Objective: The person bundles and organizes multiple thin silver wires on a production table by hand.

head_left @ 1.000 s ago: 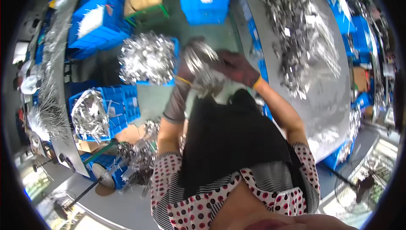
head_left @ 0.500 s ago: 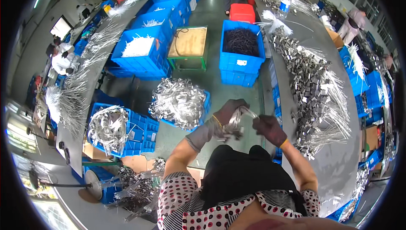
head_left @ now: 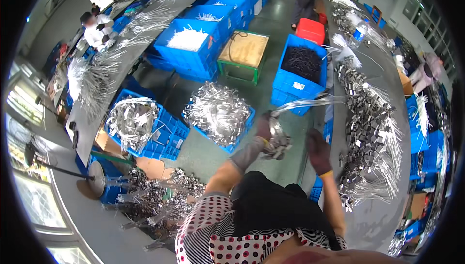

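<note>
My left hand [head_left: 264, 128], in a dark glove, is closed around a bundle of thin clear-white strands with small silvery-grey block ends [head_left: 277, 145]. The block ends hang below my fist, and the loose strands [head_left: 310, 102] stretch out to the right toward the table. My right hand [head_left: 317, 151], gloved in dark brown, is apart from the bundle near the right table's edge. Its fingers point up, straightened, and nothing shows in them. Beyond my left hand stands a blue crate heaped with similar silvery pieces [head_left: 218, 113].
On the right table [head_left: 373, 225] lies a long pile of block-ended strands [head_left: 368, 123] and a water bottle [head_left: 360, 33]. Ahead are a blue bin of black strands [head_left: 301, 63], a red container [head_left: 310, 30] and a wooden-topped stool [head_left: 244, 49]. Another heaped crate [head_left: 133, 123] stands left. Other people work farther off.
The strands, bunched between both hands before, now extend rightward from my left hand. My right hand has come away from them and straightened its fingers. The view has turned somewhat.
</note>
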Demonstrator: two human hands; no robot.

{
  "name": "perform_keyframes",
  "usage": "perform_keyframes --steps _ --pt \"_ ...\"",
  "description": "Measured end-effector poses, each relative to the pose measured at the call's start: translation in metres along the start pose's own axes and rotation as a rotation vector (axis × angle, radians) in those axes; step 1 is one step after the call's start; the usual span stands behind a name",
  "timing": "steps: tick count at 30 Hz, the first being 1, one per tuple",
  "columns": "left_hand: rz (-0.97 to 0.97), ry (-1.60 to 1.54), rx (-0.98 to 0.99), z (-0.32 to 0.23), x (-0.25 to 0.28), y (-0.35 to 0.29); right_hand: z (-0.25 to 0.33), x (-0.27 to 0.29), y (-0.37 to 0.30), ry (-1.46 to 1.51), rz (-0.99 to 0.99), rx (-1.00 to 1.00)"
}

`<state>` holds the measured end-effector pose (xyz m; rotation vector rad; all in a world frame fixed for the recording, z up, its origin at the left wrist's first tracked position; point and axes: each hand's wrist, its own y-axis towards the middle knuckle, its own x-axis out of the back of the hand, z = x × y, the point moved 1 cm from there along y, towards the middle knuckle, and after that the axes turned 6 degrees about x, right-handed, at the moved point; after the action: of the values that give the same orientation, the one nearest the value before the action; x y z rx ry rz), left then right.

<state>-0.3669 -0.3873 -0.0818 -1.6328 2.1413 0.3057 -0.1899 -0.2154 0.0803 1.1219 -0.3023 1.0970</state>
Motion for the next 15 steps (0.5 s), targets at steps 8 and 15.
perform_keyframes --steps 8,15 --pt "0.106 0.134 0.063 -0.051 -0.051 -0.034 0.059 -0.052 0.017 0.390 0.095 -0.232" --pt "0.249 0.506 -0.121 -0.059 -0.052 -0.031 0.076 -0.044 0.017 0.699 0.111 -0.483"
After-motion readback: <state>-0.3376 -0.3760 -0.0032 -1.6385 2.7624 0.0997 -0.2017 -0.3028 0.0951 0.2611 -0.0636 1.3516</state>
